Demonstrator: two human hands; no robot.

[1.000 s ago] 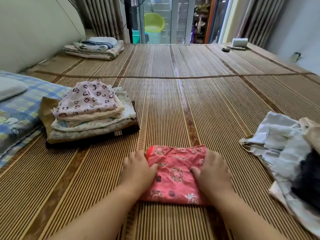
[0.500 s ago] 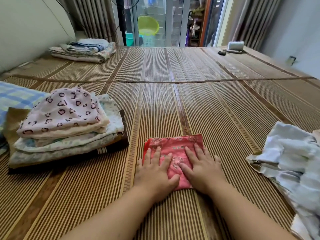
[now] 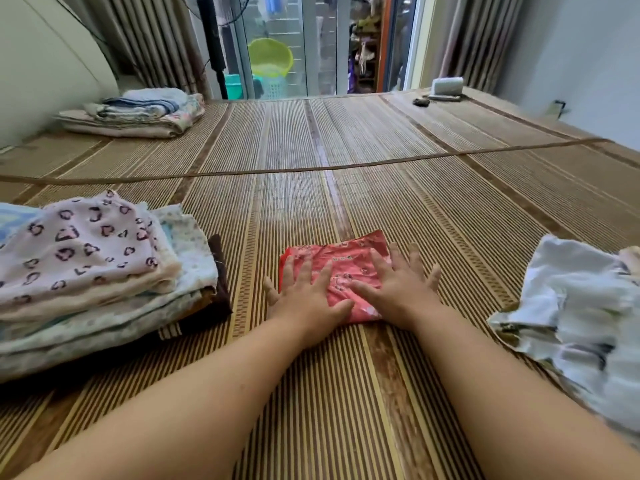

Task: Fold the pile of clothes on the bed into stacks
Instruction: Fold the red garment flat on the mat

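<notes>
One folded red garment point(image 3: 341, 263) lies low in the centre of the frame on the bed mat point(image 3: 346, 140), under two hands.

The left hand point(image 3: 306, 301) and right hand point(image 3: 398, 289) press flat on it, fingers point(image 3: 414, 259) straight and spread apart. There are two folded stacks: the near stack point(image 3: 86, 271) at the left, just beside the garment, and the far stack point(image 3: 138, 112) in the upper left. One unfolded pale pile point(image 3: 581, 306) lies at the right edge, apart.

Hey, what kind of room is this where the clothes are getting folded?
Most likely a home bedroom: a wide sleeping platform covered by a woven bamboo mat, a stack of folded clothes on it, and curtains beside a glass door at the far end.
</notes>
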